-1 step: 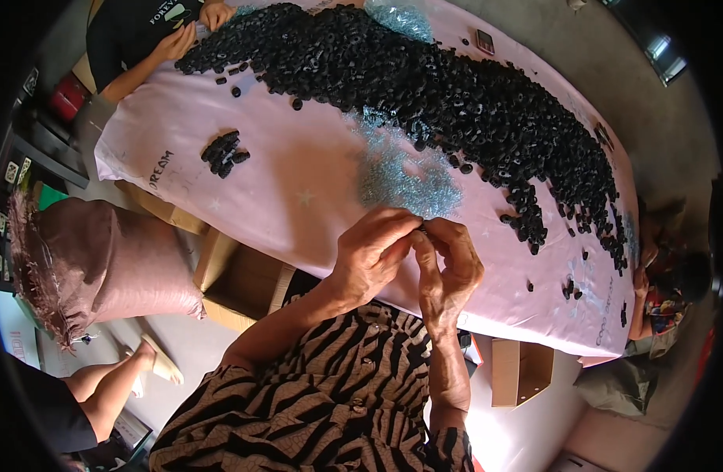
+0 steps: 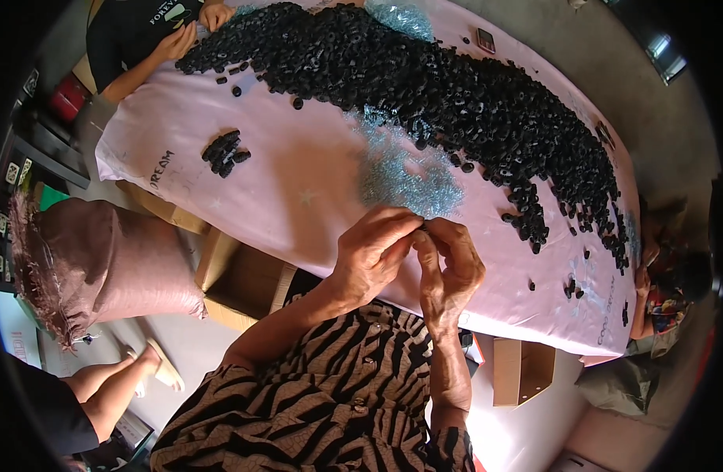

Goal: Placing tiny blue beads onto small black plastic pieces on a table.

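Observation:
My left hand [image 2: 371,256] and my right hand [image 2: 451,263] meet fingertip to fingertip over the near side of the table. Both are closed in a pinch around a small dark piece [image 2: 422,226], mostly covered by the fingers. Just beyond my fingertips lies a spread of tiny shiny bluish pieces [image 2: 413,177], too small to tell their kind. Behind it a long heap of small black ribbed cylindrical parts [image 2: 456,94] runs across the table. A small group of black parts [image 2: 225,153] lies apart on the left.
A pink cloth [image 2: 291,212] covers the table. At the far edge are a clear bag of bluish pieces [image 2: 401,17] and a phone-like device [image 2: 486,40]. A full brown sack [image 2: 118,259] and open cartons [image 2: 243,283] stand near me. Other people's hands [image 2: 178,43] work at the table's ends.

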A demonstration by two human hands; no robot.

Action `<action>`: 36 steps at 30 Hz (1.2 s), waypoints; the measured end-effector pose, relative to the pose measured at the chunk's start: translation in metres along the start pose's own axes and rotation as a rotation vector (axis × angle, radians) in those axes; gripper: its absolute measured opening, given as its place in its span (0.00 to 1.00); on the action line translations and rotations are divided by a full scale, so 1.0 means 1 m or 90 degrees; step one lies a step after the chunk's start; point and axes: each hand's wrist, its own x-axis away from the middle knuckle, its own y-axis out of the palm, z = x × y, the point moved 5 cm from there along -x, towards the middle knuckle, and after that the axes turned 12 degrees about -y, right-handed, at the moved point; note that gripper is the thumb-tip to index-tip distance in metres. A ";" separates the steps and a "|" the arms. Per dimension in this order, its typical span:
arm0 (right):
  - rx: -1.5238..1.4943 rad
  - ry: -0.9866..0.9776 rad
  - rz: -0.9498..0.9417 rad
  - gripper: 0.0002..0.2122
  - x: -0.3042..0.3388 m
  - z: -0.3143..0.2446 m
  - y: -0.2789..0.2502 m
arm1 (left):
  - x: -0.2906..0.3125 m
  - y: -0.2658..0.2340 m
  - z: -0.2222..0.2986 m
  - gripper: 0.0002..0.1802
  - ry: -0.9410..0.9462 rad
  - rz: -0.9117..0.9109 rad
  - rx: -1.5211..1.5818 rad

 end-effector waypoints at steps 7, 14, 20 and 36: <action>-0.354 0.146 0.064 0.06 0.003 0.006 -0.009 | 0.004 -0.003 -0.009 0.14 -0.306 -0.216 0.447; -0.528 0.235 0.054 0.03 0.010 0.007 -0.006 | 0.016 -0.004 -0.029 0.13 -0.419 -0.254 0.585; -0.511 0.205 0.032 0.05 0.018 0.017 -0.006 | 0.016 -0.008 -0.027 0.14 -0.400 -0.253 0.611; -0.376 0.096 -0.006 0.05 0.022 0.004 -0.004 | 0.017 -0.022 -0.016 0.14 -0.486 -0.274 0.441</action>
